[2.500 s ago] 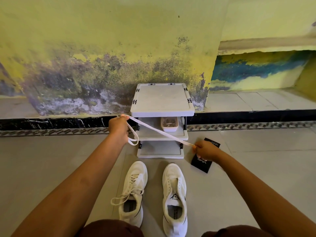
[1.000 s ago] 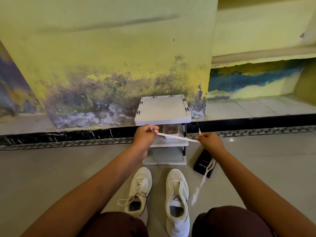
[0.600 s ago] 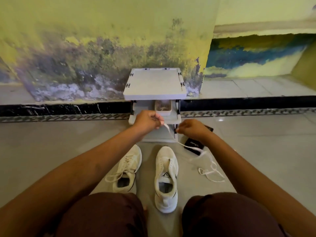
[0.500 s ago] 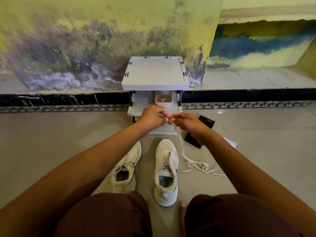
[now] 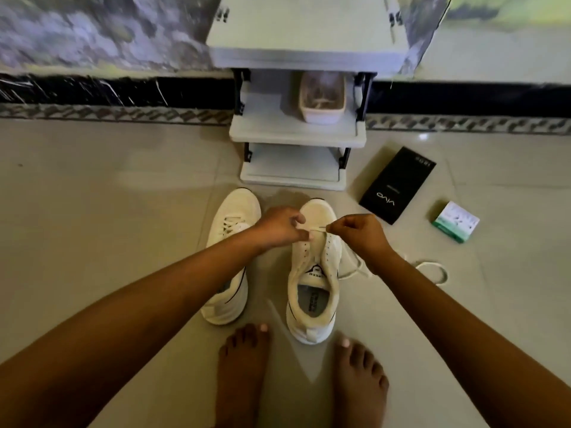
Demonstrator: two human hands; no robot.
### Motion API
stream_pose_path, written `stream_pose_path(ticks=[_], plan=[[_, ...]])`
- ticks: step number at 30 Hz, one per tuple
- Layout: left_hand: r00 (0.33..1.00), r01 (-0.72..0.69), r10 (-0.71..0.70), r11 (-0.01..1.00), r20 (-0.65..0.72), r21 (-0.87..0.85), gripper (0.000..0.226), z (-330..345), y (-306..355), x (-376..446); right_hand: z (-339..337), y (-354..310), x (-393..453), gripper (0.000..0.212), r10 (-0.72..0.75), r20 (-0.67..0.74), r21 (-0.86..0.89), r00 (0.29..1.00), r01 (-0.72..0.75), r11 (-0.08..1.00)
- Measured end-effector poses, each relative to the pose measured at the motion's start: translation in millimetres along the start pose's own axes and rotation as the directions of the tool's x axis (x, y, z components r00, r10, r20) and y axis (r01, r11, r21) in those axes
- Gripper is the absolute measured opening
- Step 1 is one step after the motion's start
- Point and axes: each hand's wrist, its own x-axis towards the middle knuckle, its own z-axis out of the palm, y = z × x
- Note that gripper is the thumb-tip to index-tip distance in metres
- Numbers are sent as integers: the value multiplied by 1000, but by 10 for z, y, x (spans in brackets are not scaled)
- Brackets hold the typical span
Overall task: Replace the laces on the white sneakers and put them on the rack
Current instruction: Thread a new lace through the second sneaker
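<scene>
On the floor before the rack [image 5: 296, 135], both hands, left [image 5: 279, 225] and right [image 5: 355, 231], have dropped to the right sneaker [image 5: 313, 273], pinching the new lace [image 5: 316, 230] at its lowest eyelets; threading begins.

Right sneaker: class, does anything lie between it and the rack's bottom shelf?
Nothing visible does. The right sneaker points at the rack; bare floor lies between, and the black box sits off to the right.

Lighting: dim, warm, soft. You get a small glare spot on the floor tiles [image 5: 422, 136]. Wall [image 5: 92, 35] motion-blurred up top; wide-angle bending at your edges.
</scene>
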Motion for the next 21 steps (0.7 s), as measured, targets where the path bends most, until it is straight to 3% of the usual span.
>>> stream_pose_path(ticks=[2,5,8,12,15,21], plan=[[996,54,-53,998,73,-15,72,193,-140,100,119,177,77,3,15,-21,-20,1000,-15,1000],[999,48,-49,998,-16,-44,79,372,-245,210,270,322,137,4,58,-68,43,996,-55,998],[992,57,-74,986,-107,-156,53,420,-355,277,404,375,165,8,50,-87,17,995,-49,999],[983,-1,-32,984,-182,-178,21,414,-399,291,534,353,168,12,19,-136,-72,990,-29,997],[982,0,-51,963,-180,-270,20,418,-419,277,600,299,163,17,-2,-155,-158,988,-23,987],[974,26,-122,897,-191,-442,18,465,-480,283,665,292,159,16,166,-135,27,977,-164,986]])
